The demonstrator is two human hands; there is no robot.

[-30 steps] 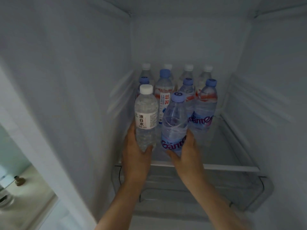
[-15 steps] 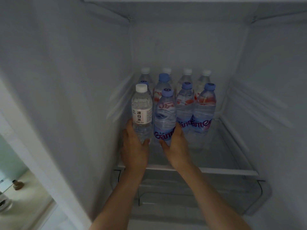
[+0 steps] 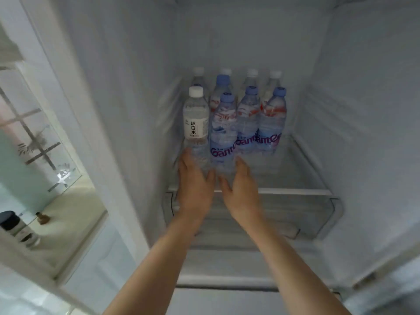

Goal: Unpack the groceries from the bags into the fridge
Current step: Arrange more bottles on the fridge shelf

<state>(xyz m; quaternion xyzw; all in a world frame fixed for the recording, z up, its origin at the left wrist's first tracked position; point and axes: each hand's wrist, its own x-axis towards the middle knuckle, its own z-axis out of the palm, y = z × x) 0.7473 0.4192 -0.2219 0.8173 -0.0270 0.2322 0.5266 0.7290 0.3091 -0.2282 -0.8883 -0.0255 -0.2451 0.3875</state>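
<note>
Several water bottles stand upright on the fridge's glass shelf [image 3: 295, 171]. A white-capped bottle with a white label [image 3: 196, 119] stands front left. Beside it on the right is a blue-capped bottle [image 3: 223, 130] with a blue label. My left hand [image 3: 194, 185] is open just in front of the white-capped bottle, fingers apart, off the bottle. My right hand [image 3: 241, 185] is open in front of the blue-capped bottle, holding nothing. More blue-capped bottles [image 3: 271, 123] and white-capped ones [image 3: 251, 78] fill the rows behind.
The fridge's left wall [image 3: 118, 110] is close to the white-capped bottle. A clear drawer [image 3: 318, 212] sits under the shelf. The right half of the shelf is bare glass. Left of the fridge, a counter [image 3: 68, 214] holds a dark-capped bottle [image 3: 16, 228].
Both hands set the two bottles down on the shelf at the front left, let go and drew back toward me with fingers spread.
</note>
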